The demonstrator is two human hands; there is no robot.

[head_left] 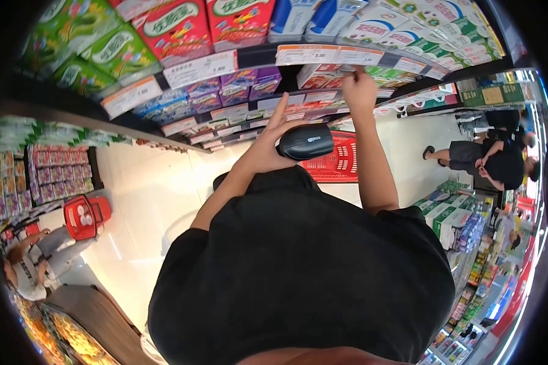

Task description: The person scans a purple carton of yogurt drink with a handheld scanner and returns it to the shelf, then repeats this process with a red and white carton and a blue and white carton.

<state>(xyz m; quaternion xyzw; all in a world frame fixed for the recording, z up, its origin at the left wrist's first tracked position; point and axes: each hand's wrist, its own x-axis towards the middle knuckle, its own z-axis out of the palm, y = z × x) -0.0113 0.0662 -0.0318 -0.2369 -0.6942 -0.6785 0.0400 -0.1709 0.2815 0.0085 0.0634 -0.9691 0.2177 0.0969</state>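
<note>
Black shirt fills the foreground. Left hand clasps scanner: light, hard, likely slick, best held round its body. Right hand touches tag; grip unclear.

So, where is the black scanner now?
The scanner sits near the centre of the head view, held in the left hand, in front of the red basket, left of the right hand on a price label.

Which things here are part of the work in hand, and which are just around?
In use: left hand holding scanner; right hand touching price label.
Around: white cartons, purple boxes, person nearby.
</note>
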